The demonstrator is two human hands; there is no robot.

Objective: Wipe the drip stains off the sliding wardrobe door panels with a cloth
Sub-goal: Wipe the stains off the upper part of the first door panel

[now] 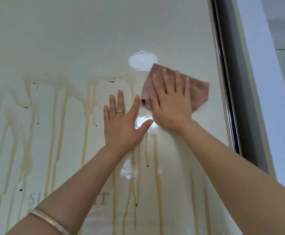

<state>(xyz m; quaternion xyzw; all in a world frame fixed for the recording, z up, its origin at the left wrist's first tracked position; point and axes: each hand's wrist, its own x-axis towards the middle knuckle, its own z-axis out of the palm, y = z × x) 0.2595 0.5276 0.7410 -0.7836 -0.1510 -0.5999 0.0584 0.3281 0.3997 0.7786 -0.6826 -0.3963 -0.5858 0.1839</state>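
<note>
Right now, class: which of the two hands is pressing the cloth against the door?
The right hand, flat on the pink cloth; the ringed left hand rests on bare door panel.

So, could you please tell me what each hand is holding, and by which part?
Nothing is gripped. The right hand presses the pink cloth flat against the door panel, fingers straight across its middle. The left hand rests bare on the panel.

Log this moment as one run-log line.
right hand presses cloth flat on door panel | left hand flat on panel | stains remain
</note>
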